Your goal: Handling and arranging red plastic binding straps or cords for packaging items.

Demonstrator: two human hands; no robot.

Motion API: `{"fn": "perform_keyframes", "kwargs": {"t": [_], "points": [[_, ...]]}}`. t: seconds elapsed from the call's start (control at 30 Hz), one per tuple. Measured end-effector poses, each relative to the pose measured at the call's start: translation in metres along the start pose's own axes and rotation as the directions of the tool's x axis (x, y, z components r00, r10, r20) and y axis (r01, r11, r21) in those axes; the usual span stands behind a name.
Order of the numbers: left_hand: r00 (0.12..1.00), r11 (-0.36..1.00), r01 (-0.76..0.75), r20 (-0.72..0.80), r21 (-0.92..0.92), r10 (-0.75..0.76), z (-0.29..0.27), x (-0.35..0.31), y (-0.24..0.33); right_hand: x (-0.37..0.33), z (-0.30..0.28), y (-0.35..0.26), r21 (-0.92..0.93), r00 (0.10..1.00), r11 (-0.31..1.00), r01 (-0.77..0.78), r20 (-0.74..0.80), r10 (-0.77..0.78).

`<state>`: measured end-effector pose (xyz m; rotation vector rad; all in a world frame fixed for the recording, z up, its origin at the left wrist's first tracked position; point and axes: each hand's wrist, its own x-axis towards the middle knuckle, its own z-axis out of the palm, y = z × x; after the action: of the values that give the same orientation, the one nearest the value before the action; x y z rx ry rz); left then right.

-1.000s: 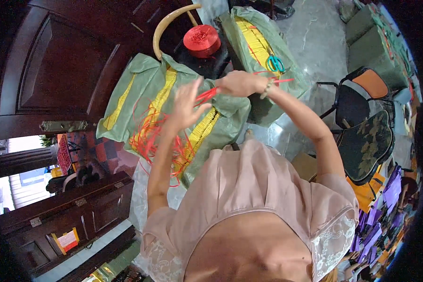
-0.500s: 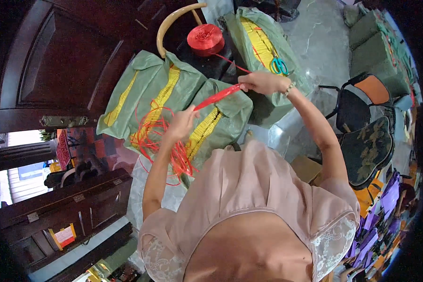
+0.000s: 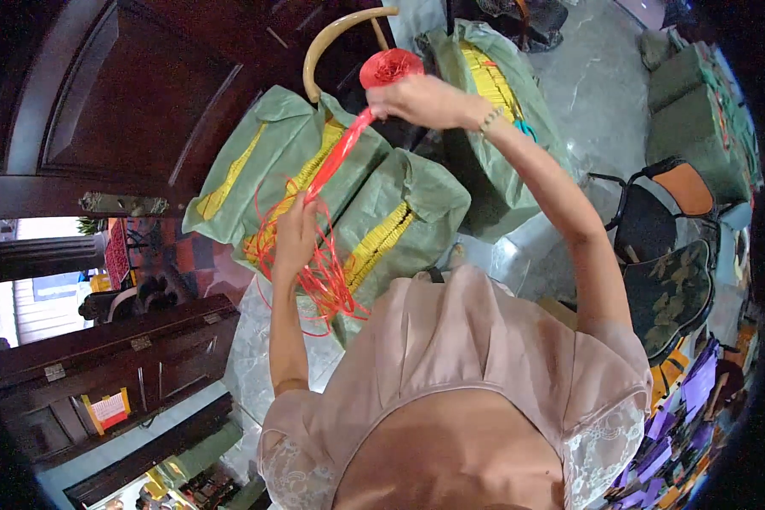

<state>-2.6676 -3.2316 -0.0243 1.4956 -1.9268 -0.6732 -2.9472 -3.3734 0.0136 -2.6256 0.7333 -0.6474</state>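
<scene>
A band of red plastic twine [image 3: 339,161] stretches taut and slanting between my hands. My left hand [image 3: 294,235] is closed on its lower end, above a loose tangle of the same twine [image 3: 327,287] that hangs over the green sacks. My right hand [image 3: 427,102] grips the upper end, just in front of a big red twine roll [image 3: 391,65], which it partly covers. Beneath the hands stand green woven sacks [image 3: 438,194] with yellow, gathered contents showing through their openings. Teal-handled scissors [image 3: 527,131] lie on the sack at the right, partly behind my right wrist.
A curved wooden chair back [image 3: 319,53] rises behind the sacks. Dark wooden doors [image 3: 136,93] stand at the left. At the right are a black and orange chair [image 3: 654,204], stacked green bundles [image 3: 684,110] and a heap of purple and orange pieces [image 3: 693,382].
My right hand has moved left and up toward the roll, and my left hand has dropped slightly left. The twine band between them is longer and steeper. The whole view has shifted a little.
</scene>
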Motion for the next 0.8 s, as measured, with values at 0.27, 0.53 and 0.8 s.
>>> {"fn": "perform_keyframes", "kwargs": {"t": [0.27, 0.53, 0.8], "points": [[0.98, 0.946, -0.021, -0.195, -0.324, -0.045, -0.034, 0.008, 0.041, 0.055, -0.128, -0.11, -0.279, 0.929, 0.925, 0.26, -0.187, -0.318], [0.98, 0.997, 0.049, 0.192, 0.058, -0.059, -0.003, -0.011, -0.038, -0.027, -0.015, -0.026, -0.095, 0.944, 0.984, -0.149, 0.282, 0.17], [0.921, 0.928, -0.338, 0.259, 0.158, 0.292, 0.053, 0.043, 0.024, -0.034, 0.032, -0.052, -0.215, 0.88, 0.955, -0.206, 0.386, 0.277]]}}
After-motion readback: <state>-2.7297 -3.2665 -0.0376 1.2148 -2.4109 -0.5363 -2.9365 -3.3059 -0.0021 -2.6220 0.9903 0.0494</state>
